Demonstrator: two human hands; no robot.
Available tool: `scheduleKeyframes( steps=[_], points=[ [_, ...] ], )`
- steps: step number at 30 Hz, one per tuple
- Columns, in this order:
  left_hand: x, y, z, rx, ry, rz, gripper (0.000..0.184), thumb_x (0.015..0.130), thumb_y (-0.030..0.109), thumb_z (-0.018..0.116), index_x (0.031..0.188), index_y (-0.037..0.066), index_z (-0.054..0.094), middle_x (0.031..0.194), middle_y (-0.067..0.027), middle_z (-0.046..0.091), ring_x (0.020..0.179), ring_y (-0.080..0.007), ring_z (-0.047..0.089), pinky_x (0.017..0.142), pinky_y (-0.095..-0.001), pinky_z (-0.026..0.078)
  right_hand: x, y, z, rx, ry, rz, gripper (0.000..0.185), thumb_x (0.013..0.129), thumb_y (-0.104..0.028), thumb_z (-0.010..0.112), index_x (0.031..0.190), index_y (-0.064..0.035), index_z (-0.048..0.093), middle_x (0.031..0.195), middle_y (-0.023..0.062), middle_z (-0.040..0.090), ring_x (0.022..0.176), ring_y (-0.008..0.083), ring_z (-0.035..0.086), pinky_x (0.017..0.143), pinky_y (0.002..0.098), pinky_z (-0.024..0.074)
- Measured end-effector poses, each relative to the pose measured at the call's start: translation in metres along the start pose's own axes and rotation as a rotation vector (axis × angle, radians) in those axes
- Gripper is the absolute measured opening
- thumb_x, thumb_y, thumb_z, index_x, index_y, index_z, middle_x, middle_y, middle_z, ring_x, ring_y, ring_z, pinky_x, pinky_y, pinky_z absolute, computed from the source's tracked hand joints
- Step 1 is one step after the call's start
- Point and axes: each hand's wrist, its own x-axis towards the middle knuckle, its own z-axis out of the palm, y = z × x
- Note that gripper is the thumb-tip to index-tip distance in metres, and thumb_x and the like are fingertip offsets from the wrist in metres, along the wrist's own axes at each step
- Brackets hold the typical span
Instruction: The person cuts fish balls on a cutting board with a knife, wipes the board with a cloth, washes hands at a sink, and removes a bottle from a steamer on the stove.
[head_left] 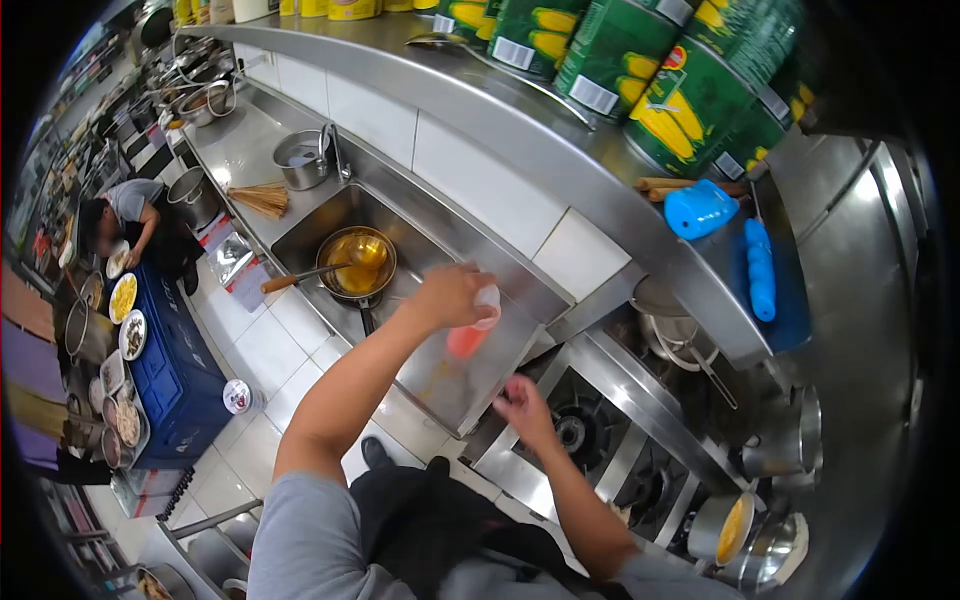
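My left hand (458,297) grips a translucent plastic cup (488,303) above the steel counter beside the sink. A red-orange shape (465,341) shows just below it; I cannot tell whether it is part of the cup or its contents. Near the front corner of that counter, by the stove, my right hand (526,408) is loosely curled, fingers slightly apart, with nothing visible in it. A pan (338,285) of yellow-orange liquid rests in the sink (345,205). A ladle with a wooden handle (285,282) lies across the pan, its bowl in the liquid.
A gas stove (575,430) stands at the right, with pots beyond it. Green corn cans (690,105) and a blue plastic bottle (700,210) line the overhead shelf. A steel pot (302,160) sits by the faucet. Another person (135,215) bends over plates at the left.
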Motion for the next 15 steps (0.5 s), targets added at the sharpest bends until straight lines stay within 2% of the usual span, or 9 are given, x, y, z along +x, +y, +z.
scheduleKeyframes(
  steps=[1,3,7,8,9,11,13,14,15],
  points=[
    [0.007,0.006,0.0,0.005,-0.01,0.01,0.055,0.083,0.043,0.077,0.132,0.018,0.067,0.119,-0.0148,0.069,0.11,-0.0347,0.069,0.093,-0.0442,0.056,0.024,-0.022,0.009,-0.059,0.089,-0.042,0.074,0.082,-0.026,0.088,0.142,-0.003,0.052,0.132,0.0136,0.061,0.126,0.0228,0.058,0.104,0.0363,0.0475],
    [0.02,0.009,0.006,0.218,-0.275,0.048,0.055,0.081,0.043,0.079,0.13,0.02,0.068,0.122,-0.0136,0.067,0.112,-0.0338,0.068,0.093,-0.0436,0.056,0.065,-0.057,0.027,-0.189,0.223,-0.149,0.089,0.076,-0.028,0.092,0.148,-0.0027,0.046,0.142,0.0174,0.056,0.133,0.0276,0.054,0.11,0.0391,0.044],
    [0.039,0.011,0.017,0.336,-0.385,0.012,0.055,0.081,0.042,0.078,0.131,0.022,0.068,0.123,-0.0128,0.066,0.115,-0.0342,0.067,0.093,-0.0436,0.056,0.132,-0.053,0.049,-0.295,0.321,-0.327,0.096,0.073,-0.026,0.093,0.151,-0.0034,0.042,0.145,0.0185,0.054,0.135,0.0295,0.053,0.113,0.0404,0.0418],
    [0.043,0.004,0.026,0.349,-0.414,0.155,0.056,0.079,0.041,0.078,0.131,0.022,0.067,0.124,-0.0121,0.066,0.116,-0.0344,0.066,0.093,-0.0451,0.055,0.139,-0.05,0.053,-0.308,0.338,-0.36,0.097,0.072,-0.025,0.093,0.151,-0.0036,0.042,0.146,0.0184,0.054,0.135,0.0295,0.053,0.114,0.0405,0.0416],
    [0.044,-0.001,0.03,0.361,-0.442,0.298,0.058,0.078,0.04,0.079,0.131,0.022,0.067,0.126,-0.0113,0.065,0.118,-0.0347,0.065,0.094,-0.0466,0.055,0.142,-0.051,0.058,-0.218,0.308,-0.404,0.096,0.073,-0.023,0.092,0.151,-0.0043,0.041,0.144,0.0173,0.055,0.135,0.0283,0.053,0.114,0.0404,0.0415],
    [0.042,0.0,0.014,0.241,-0.427,0.333,0.059,0.076,0.037,0.08,0.131,0.021,0.066,0.126,-0.0114,0.065,0.119,-0.0346,0.065,0.095,-0.0483,0.053,0.159,-0.047,0.064,-0.126,0.285,-0.47,0.094,0.073,-0.02,0.091,0.151,-0.0049,0.04,0.143,0.0162,0.056,0.135,0.0272,0.053,0.114,0.0404,0.0413],
    [0.04,0.006,0.017,0.11,-0.428,0.371,0.06,0.074,0.035,0.081,0.13,0.02,0.066,0.127,-0.0114,0.065,0.12,-0.0345,0.064,0.097,-0.0501,0.052,0.159,-0.029,0.071,0.142,0.236,-0.415,0.091,0.074,-0.017,0.09,0.15,-0.0061,0.041,0.141,0.0137,0.057,0.132,0.0256,0.054,0.114,0.04,0.0418],
    [0.046,0.013,0.024,0.155,-0.481,0.124,0.058,0.073,0.033,0.081,0.128,0.019,0.067,0.128,-0.0104,0.065,0.123,-0.0338,0.062,0.099,-0.052,0.05,0.158,-0.032,0.074,0.233,0.221,-0.397,0.09,0.074,-0.016,0.09,0.149,-0.0065,0.041,0.14,0.0129,0.057,0.131,0.025,0.054,0.114,0.0399,0.0419],
    [0.049,0.012,0.031,0.195,-0.528,-0.128,0.057,0.072,0.032,0.081,0.125,0.018,0.067,0.13,-0.0095,0.064,0.127,-0.0332,0.059,0.102,-0.0538,0.048,0.141,-0.058,0.074,0.175,0.214,-0.337,0.088,0.074,-0.016,0.09,0.147,-0.007,0.042,0.139,0.0116,0.057,0.129,0.0238,0.056,0.111,0.0395,0.0442]
  ],
)
